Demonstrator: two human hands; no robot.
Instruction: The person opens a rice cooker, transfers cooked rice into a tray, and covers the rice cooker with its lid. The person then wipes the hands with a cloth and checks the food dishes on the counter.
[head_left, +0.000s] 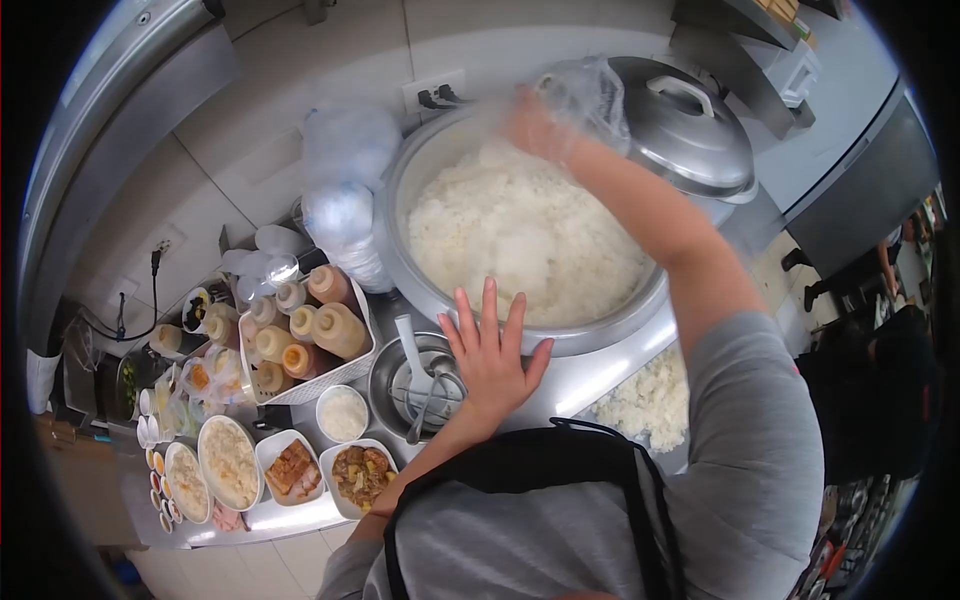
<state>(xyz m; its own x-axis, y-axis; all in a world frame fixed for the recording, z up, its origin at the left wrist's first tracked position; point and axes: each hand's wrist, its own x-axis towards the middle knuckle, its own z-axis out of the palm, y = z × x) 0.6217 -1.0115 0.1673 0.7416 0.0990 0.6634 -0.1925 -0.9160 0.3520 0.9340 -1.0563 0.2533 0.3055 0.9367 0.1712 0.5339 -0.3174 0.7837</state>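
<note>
A big metal pot (pixel 400 240) full of cooked white rice (pixel 530 235) stands on the counter before me. My left hand (pixel 495 355) has its fingers spread at the pot's near rim. Over the far rim is my right hand (pixel 540 125), blurred by motion, so its fingers do not show clearly. A clear plastic bag (pixel 590 95) lies right beside that hand; whether the hand grips it is unclear. Just left of my left hand, a steel bowl (pixel 378 385) contains a white rice paddle (pixel 412 350) and a metal spoon (pixel 425 405).
A domed lid (pixel 690 130) rests right of the pot. More rice (pixel 650 400) lies near my right elbow. To the left are a white basket (pixel 325 375) of sauce bottles, a rice cup (pixel 342 413), dishes of food (pixel 292 468) and bagged items (pixel 345 215). Another person stands far right.
</note>
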